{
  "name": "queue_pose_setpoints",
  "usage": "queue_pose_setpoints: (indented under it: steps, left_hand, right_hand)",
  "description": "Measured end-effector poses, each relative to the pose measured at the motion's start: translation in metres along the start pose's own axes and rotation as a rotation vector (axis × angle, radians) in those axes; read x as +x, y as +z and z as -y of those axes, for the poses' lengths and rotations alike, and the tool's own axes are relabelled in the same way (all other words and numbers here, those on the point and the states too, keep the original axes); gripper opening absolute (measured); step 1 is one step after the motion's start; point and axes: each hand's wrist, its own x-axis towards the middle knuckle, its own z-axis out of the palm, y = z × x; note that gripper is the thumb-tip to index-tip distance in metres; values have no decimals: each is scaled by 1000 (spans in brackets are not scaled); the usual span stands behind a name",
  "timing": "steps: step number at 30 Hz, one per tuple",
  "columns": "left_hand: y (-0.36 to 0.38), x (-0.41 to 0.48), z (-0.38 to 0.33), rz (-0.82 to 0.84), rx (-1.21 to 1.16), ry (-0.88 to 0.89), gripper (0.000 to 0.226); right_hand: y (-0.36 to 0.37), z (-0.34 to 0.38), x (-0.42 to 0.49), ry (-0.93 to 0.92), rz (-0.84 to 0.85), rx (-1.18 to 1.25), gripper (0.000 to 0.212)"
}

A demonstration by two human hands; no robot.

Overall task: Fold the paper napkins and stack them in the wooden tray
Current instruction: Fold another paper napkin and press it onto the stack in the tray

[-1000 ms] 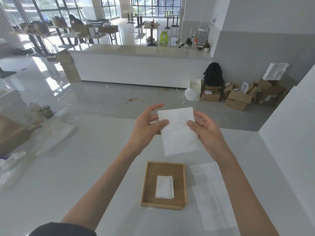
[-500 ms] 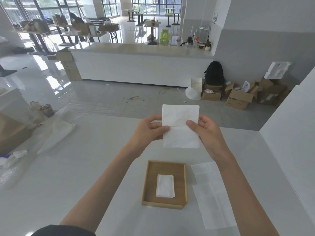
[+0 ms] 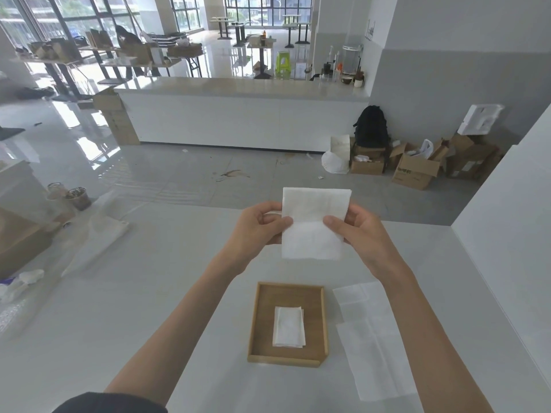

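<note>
I hold a white paper napkin (image 3: 313, 225) upright in the air above the table, folded to a squarish shape. My left hand (image 3: 256, 231) pinches its left edge and my right hand (image 3: 360, 234) pinches its right edge, thumbs in front. Below, near the table's front, sits the wooden tray (image 3: 259, 323) with a small stack of folded napkins (image 3: 288, 327) lying in its middle. Flat unfolded napkins (image 3: 372, 341) lie on the table just right of the tray, partly under my right forearm.
The white table (image 3: 149, 293) ends in a white wall (image 3: 507, 234) on the right. A cloth bag (image 3: 95, 242), cups (image 3: 77, 198) and a cardboard box (image 3: 21, 242) sit at the far left. Boxes and a counter stand across the floor.
The napkin was longer and hung tilted a second ago; it is now folded shorter and held squarely. My left fingers, spread before, have curled in onto its edge.
</note>
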Motion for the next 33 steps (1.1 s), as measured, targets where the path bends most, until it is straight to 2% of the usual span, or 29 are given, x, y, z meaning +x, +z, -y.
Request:
queue_pose_setpoints:
  steps: [4,8,12,14,16,19,21,24,26,28,30,32,33]
  left_hand:
    - [2,0,1,15,-74,-6,17]
    - [4,0,-1,1,-206,1,20]
    - [4,0,-2,-40,-346,-79,23]
    - [5,-1,-4,-25,-412,-180,34]
    - [6,-2,-4,14,-355,-218,40]
    - [6,-5,0,40,-223,-131,27]
    - [7,-7,1,6,-209,-93,25]
    - [8,-7,1,-39,-187,-62,22]
    - [8,-8,1,-57,-150,-46,19]
    - [7,-8,3,-74,-114,-34,17]
    - [6,-9,3,-93,-80,-25,16]
    - [6,-11,3,-94,-49,-22,16]
    - [5,-12,4,-89,-41,-24,16]
  right_hand:
    - [-1,3,0,-31,-45,-21,20]
    - [1,10,-6,-123,14,-62,50]
    - [5,11,-7,-196,-13,-97,57]
    - [4,7,-6,-239,-44,-134,56]
    - [4,5,-5,-268,-55,-197,52]
    - [5,6,-6,-290,-48,-250,52]
    - [7,5,-5,-242,-66,-189,50]
    - [9,2,-7,56,-59,189,32]
    - [10,-3,-9,178,-50,309,48]
    - [11,-6,-9,191,-57,312,60]
    - [12,-5,-10,162,-85,269,49]
    - [10,-7,-9,111,-123,135,33]
    - [9,-9,-8,89,-147,75,32]
